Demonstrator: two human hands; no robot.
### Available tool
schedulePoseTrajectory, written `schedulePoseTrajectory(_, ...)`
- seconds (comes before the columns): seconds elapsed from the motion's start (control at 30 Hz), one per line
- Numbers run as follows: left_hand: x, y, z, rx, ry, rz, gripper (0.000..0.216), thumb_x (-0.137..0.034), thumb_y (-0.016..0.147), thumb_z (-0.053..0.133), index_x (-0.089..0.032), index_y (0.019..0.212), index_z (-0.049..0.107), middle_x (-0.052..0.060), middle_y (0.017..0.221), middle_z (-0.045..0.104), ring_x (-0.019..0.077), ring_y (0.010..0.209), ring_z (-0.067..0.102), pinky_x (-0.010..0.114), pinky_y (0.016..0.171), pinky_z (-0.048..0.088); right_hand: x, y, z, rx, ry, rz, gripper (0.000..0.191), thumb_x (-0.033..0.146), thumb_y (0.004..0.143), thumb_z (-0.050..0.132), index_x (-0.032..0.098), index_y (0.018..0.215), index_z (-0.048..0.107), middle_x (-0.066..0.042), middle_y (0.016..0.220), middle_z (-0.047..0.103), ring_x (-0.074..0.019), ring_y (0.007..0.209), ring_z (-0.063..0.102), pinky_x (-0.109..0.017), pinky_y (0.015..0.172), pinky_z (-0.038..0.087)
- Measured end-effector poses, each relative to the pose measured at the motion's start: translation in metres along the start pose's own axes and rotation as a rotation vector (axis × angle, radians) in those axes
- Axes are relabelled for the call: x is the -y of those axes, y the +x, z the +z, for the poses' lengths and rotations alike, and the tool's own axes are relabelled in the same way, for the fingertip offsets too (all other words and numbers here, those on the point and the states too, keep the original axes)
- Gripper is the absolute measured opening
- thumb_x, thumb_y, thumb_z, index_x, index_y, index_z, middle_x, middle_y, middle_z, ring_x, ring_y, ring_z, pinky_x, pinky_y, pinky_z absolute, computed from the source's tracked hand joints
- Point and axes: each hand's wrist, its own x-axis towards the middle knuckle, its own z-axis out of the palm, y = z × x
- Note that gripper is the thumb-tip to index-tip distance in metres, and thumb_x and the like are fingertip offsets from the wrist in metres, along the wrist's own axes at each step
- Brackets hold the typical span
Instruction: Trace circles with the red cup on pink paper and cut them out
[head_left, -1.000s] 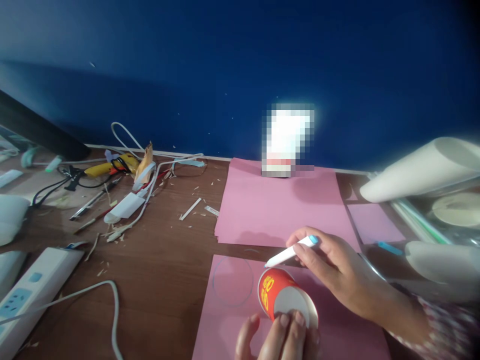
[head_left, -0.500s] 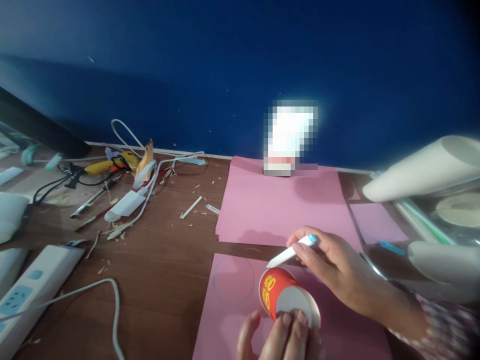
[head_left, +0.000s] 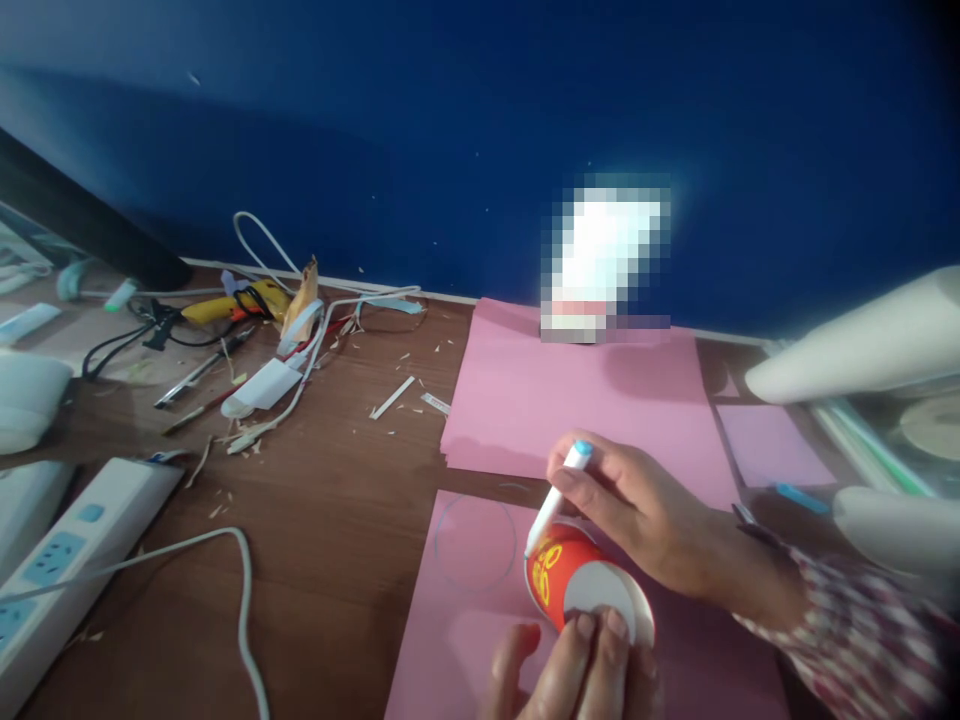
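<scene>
Left hand (head_left: 570,670) has its fingers flat on the upturned base of the paper cup (head_left: 559,580), pinning it to the pink sheet (head_left: 450,640) so it can't slide, I reckon. Right hand (head_left: 637,510), just behind the cup, pinches the pen (head_left: 555,497), tip at the cup's rim. There's a drawn circle (head_left: 475,543) just left of the cup.

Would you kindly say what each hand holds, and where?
Right hand holds the pen by its upper barrel; left hand presses the red cup's upturned base.

Craft workbench, wooden desk (head_left: 337,520), pink paper sheets (head_left: 570,400), glue gun (head_left: 225,305), power strip (head_left: 67,550), scattered shavings
</scene>
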Motion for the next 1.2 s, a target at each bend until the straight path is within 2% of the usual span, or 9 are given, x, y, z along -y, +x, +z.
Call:
schedulePoseTrajectory(0.17, -0.004, 0.0, 0.001, -0.026, 0.031, -0.071, 0.017, -0.03, 0.072, 0.07, -0.027, 0.089, 0.065, -0.001, 0.109, 0.065, 0.0191, 0.113, 0.052, 0.028, 0.084, 0.046, 0.009, 0.025, 0.004, 0.281, -0.141, -0.127, 0.023, 0.038, 0.094, 0.044, 0.018, 0.083, 0.048, 0.004, 0.066, 0.053, -0.0088, 0.056, 0.044, -0.02, 0.052, 0.034)
schedulePoseTrajectory(0.27, -0.003, 0.0, 0.002, -0.066, 0.055, -0.049, 0.01, -0.032, 0.078, 0.063, -0.028, 0.086, 0.067, -0.003, 0.112, 0.065, 0.0157, 0.108, 0.056, 0.026, 0.077, 0.047, 0.018, 0.038, 0.007, 0.436, -0.268, -0.214, 0.027, 0.042, 0.092, 0.046, 0.018, 0.08, 0.049, 0.004, 0.065, 0.053, -0.0085, 0.054, 0.043, -0.021, 0.05, 0.03)
schedulePoseTrajectory(0.37, -0.002, 0.001, 0.0, -0.094, 0.067, -0.054, 0.009, -0.032, 0.079, 0.061, -0.031, 0.084, 0.068, -0.005, 0.11, 0.066, 0.0137, 0.104, 0.058, 0.028, 0.074, 0.046, 0.029, 0.048, 0.011, 0.534, -0.348, -0.29, 0.029, 0.042, 0.093, 0.044, 0.017, 0.078, 0.047, 0.004, 0.063, 0.051, -0.0081, 0.052, 0.04, -0.021, 0.05, 0.028)
schedulePoseTrajectory(0.5, -0.002, 0.004, -0.006, -0.027, 0.039, -0.084, 0.015, -0.034, 0.075, 0.065, -0.034, 0.089, 0.069, -0.006, 0.109, 0.067, 0.0147, 0.105, 0.058, 0.03, 0.074, 0.047, 0.039, 0.054, 0.021, 0.608, -0.422, -0.347, 0.033, 0.047, 0.094, 0.04, 0.018, 0.081, 0.048, 0.002, 0.066, 0.054, -0.0093, 0.054, 0.043, -0.022, 0.051, 0.029)
schedulePoseTrajectory(0.73, -0.006, 0.004, -0.007, -0.022, 0.052, -0.121, 0.014, -0.033, 0.076, 0.065, -0.035, 0.089, 0.069, -0.006, 0.111, 0.065, 0.0151, 0.107, 0.056, 0.03, 0.077, 0.046, 0.041, 0.054, 0.031, 0.625, -0.536, -0.365, 0.027, 0.044, 0.092, 0.046, 0.018, 0.085, 0.05, 0.001, 0.069, 0.058, -0.0111, 0.056, 0.047, -0.022, 0.049, 0.028)
schedulePoseTrajectory(0.97, -0.006, 0.005, -0.007, -0.021, 0.08, -0.116, 0.02, -0.029, 0.072, 0.069, -0.034, 0.092, 0.069, -0.006, 0.115, 0.064, 0.0157, 0.106, 0.056, 0.03, 0.078, 0.047, 0.037, 0.053, 0.027, 0.597, -0.553, -0.39, 0.028, 0.044, 0.094, 0.04, 0.019, 0.085, 0.049, 0.0, 0.072, 0.06, -0.0119, 0.056, 0.049, -0.024, 0.05, 0.028)
schedulePoseTrajectory(1.2, -0.006, 0.006, -0.008, -0.023, 0.052, -0.108, 0.015, -0.028, 0.077, 0.063, -0.033, 0.09, 0.07, -0.004, 0.114, 0.066, 0.0159, 0.108, 0.056, 0.034, 0.086, 0.045, 0.035, 0.052, 0.027, 0.571, -0.561, -0.402, 0.029, 0.043, 0.095, 0.04, 0.019, 0.083, 0.048, 0.001, 0.069, 0.058, -0.0111, 0.054, 0.047, -0.023, 0.049, 0.027)
